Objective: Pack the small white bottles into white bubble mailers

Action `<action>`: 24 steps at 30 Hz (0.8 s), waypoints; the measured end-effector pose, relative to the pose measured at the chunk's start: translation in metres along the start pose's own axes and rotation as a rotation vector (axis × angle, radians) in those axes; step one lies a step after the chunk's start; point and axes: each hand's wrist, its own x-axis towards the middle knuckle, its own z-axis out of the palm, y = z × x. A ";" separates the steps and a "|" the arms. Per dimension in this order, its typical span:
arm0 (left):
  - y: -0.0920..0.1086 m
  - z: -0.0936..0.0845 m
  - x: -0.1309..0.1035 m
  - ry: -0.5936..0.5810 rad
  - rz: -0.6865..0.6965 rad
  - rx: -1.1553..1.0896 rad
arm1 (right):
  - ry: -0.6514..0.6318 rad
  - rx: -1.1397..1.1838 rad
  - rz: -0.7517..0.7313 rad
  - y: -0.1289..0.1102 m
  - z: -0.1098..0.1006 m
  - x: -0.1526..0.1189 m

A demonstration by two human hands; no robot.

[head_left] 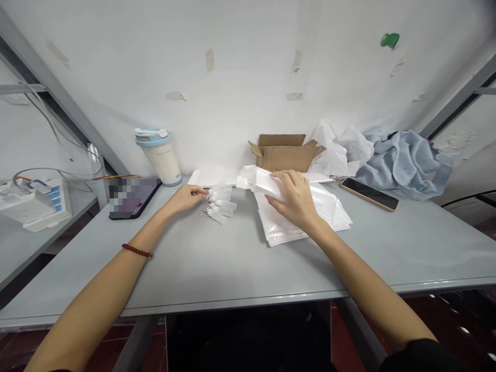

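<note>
At the left of centre, my left hand (pixel 186 199) is closed, its fingertips pinched at the edge of a bunch of small clear plastic pieces (pixel 221 205). These flat, elongated pieces fan out on the table, with thin loops at their narrow ends. My right hand (pixel 293 199) wraps over a white rectangular packet (pixel 267 184), thumb on the near side and fingers across the top. A crumpled white wrapper (pixel 246 177) sticks out at the packet's left end. Beneath the right hand lies a stack of white plastic mailer bags (pixel 287 232), partly hidden by it.
An open cardboard box (pixel 287 157) stands behind the bags. Farther right are a white plastic bag (pixel 341 150), a phone (pixel 370 195) and blue cloth (pixel 406 165). A tumbler (pixel 160 157) and a tablet-like device (pixel 147 196) are at left on the grey table (pixel 232 274).
</note>
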 end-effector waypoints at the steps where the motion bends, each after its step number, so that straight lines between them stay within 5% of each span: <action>1: 0.000 0.000 0.001 -0.007 0.002 -0.004 | -0.001 0.001 0.001 0.000 0.000 0.000; 11: 0.000 -0.002 0.000 -0.002 0.048 -0.090 | -0.032 0.000 0.023 -0.001 -0.002 0.000; 18: 0.009 -0.012 -0.001 0.242 -0.025 -0.348 | -0.043 0.013 0.007 -0.002 -0.001 0.000; 24: 0.023 -0.013 -0.009 0.213 0.134 -0.570 | -0.074 0.007 -0.009 -0.003 0.000 -0.001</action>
